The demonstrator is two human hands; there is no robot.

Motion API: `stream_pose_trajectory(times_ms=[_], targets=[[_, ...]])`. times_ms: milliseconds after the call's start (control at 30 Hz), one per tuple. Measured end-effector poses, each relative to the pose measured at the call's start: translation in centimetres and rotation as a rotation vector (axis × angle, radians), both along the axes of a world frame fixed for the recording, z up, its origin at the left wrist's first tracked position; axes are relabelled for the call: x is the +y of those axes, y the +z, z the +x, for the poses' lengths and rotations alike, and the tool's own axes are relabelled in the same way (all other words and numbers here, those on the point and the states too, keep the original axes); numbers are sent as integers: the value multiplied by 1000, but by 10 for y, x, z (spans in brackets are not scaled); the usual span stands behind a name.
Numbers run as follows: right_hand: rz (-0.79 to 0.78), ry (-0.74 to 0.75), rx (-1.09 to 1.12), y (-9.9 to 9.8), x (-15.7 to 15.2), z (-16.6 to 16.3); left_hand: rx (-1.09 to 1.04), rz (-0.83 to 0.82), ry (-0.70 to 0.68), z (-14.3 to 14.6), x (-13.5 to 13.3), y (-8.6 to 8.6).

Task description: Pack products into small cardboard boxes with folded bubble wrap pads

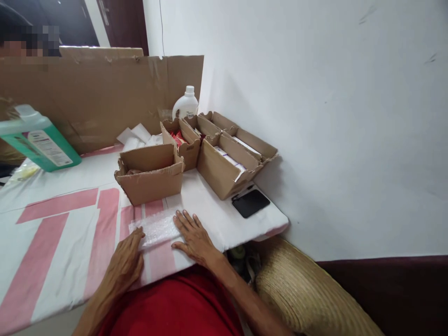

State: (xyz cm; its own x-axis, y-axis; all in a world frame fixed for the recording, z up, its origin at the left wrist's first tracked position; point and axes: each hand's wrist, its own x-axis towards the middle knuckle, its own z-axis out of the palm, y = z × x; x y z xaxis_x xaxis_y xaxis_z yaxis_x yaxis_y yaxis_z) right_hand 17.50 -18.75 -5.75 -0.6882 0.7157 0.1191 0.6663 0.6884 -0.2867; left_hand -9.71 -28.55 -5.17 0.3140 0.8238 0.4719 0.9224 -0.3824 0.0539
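Note:
A piece of clear bubble wrap point(157, 228) lies flat on the cloth-covered table in front of me. My left hand point(126, 259) touches its left end with the fingertips, the thumb held apart from the fingers. On the right end rests my right hand point(194, 238), palm down with the fingers spread. Just beyond the wrap stands a small cardboard box point(156, 184) with something brown inside, partly hidden by its wall.
Several more cardboard boxes point(224, 175) stand at the back right, holding red and white packets. A black phone point(251, 203) lies near the table corner. Behind are a white jug point(186, 105) and a cardboard partition point(115, 93); a green-liquid container point(49, 144) stands left, near another person.

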Motion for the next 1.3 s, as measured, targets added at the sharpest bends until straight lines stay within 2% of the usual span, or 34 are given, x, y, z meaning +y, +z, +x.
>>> stream_pose_trajectory(times_ms=[100, 167, 300, 367, 433, 500, 600, 700, 800, 900, 967, 1100, 1300], targets=[[15, 25, 11, 10, 9, 1, 91, 9, -33, -7, 8, 9], [85, 30, 59, 16, 5, -4, 114, 59, -71, -7, 11, 16], [236, 134, 228, 21, -26, -35, 53, 74, -79, 9, 7, 34], [257, 158, 318, 18, -44, -50, 3, 30, -79, 23, 1, 42], [229, 119, 394, 13, -57, -56, -68, -12, -104, 37, -7, 46], [148, 78, 485, 9, -66, -50, -158, -38, -128, 46, -14, 46], [-87, -2, 703, 9, -71, -27, -268, -96, -123, 48, -19, 38], [-336, -194, 858, 10, -75, -9, -390, -174, -95, 43, -18, 28], [-470, -375, 878, 12, -75, -4, -598, -293, 7, 41, -14, 21], [-484, -457, 875, 13, -72, -8, -761, -459, 140, 47, -8, 20], [-458, -481, 863, 15, -68, -10, -804, -489, 215, 53, -3, 22], [-414, -533, 834, 16, -60, -14, -824, -398, 305, 64, 6, 23], [-354, -555, 848, 9, -57, -17, -685, -314, 296, 71, 10, 9]])
